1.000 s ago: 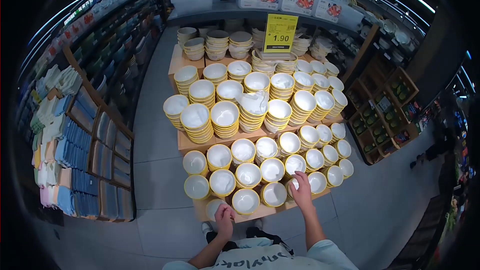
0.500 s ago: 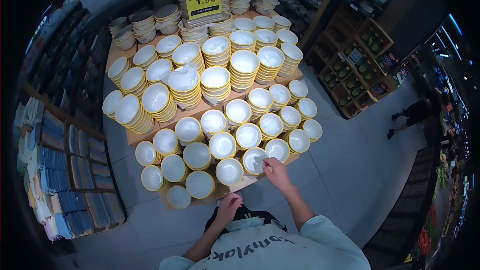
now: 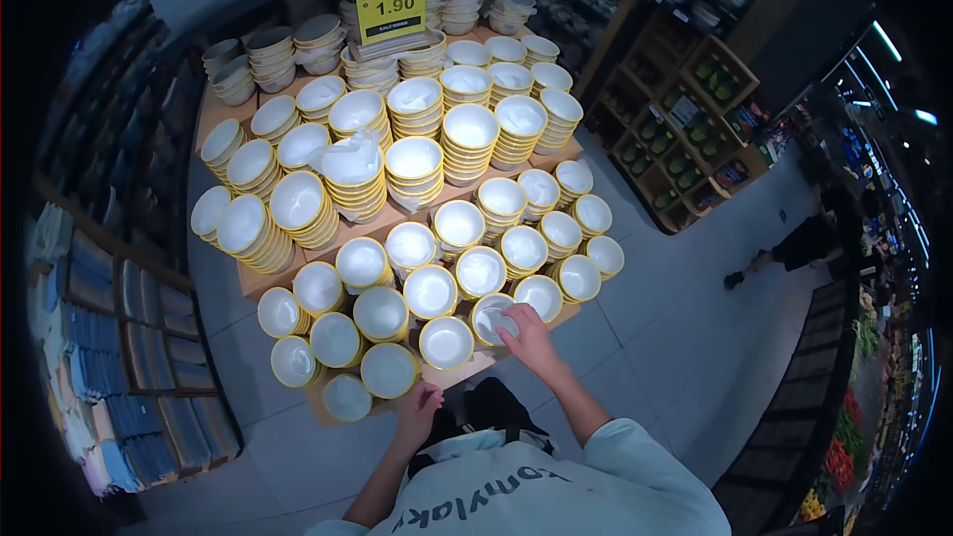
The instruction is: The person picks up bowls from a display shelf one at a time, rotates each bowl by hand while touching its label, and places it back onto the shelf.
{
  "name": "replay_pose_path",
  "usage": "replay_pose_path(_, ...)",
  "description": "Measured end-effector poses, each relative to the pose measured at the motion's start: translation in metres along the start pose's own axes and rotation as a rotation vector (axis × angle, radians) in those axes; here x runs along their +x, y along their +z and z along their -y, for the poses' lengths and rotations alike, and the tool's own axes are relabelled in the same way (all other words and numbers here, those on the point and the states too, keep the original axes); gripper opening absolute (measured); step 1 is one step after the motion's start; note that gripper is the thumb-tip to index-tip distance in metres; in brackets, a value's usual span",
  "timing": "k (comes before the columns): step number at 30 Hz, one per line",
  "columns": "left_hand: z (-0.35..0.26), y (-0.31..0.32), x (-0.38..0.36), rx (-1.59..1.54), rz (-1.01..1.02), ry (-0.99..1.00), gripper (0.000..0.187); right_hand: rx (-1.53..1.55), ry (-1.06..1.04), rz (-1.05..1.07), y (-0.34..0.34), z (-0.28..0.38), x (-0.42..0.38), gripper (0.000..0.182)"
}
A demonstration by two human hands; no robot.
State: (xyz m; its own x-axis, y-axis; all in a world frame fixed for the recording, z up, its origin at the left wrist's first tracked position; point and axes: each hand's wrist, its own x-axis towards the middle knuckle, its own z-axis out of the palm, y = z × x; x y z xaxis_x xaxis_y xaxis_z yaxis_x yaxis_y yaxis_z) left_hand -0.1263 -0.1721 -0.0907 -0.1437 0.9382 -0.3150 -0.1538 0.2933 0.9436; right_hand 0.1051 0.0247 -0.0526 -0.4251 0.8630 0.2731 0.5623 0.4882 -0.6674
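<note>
White bowls with yellow rims stand in stacks on a two-level wooden display. My right hand reaches over the right side of a front-row bowl; its thumb and fingers are apart over the rim, holding nothing visible. My left hand is at the table's front edge, fingers curled, with nothing seen in them. It is just below and right of a front bowl. Another bowl stands between and beyond the two hands. Crumpled white wrapping lies on a stack on the upper level.
A yellow price sign stands at the back of the display. Folded textiles fill a shelf on the left. Wooden crates hold green goods at the right. Beyond the floor aisle, a person in dark clothes is partly visible.
The view has shifted slightly, and the display appears further left. My left hand has moved left and my right hand sits further over the bowl's rim. The distant person's legs have changed position.
</note>
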Motion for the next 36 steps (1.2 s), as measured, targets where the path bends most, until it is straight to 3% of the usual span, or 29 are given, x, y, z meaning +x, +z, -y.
replay_pose_path(6,-0.002,-0.007,-0.018,-0.06,-0.179,-0.038,0.008,-0.145,0.069,-0.091,-0.032,-0.058,0.038,0.033)
replay_pose_path(12,-0.012,0.03,0.007,-0.076,-0.28,-0.009,0.006,-0.266,0.198,-0.139,-0.084,-0.138,0.091,0.05)
replay_pose_path(15,-0.023,0.069,0.038,-0.078,-0.284,0.049,0.007,-0.323,0.146,0.045,-0.102,-0.173,0.123,0.075)
replay_pose_path(18,-0.039,0.116,0.074,-0.068,-0.292,0.05,0.007,-0.436,0.08,0.246,-0.117,-0.189,0.15,0.086)
replay_pose_path(19,-0.045,0.134,0.086,-0.043,-0.294,0.033,0.007,-0.439,0.099,0.31,-0.117,-0.199,0.159,0.102)
replay_pose_path(22,-0.058,0.188,0.118,-0.089,-0.255,0.074,0.007,-0.449,0.112,0.456,-0.124,-0.218,0.18,0.115)
replay_pose_path(28,-0.057,0.256,0.149,-0.118,-0.236,0.054,0.009,-0.428,0.039,0.599,-0.127,-0.224,0.198,0.126)
replay_pose_path(36,-0.058,0.273,0.159,-0.086,-0.276,0.036,0.008,-0.402,0.019,0.674,-0.124,-0.227,0.205,0.126)
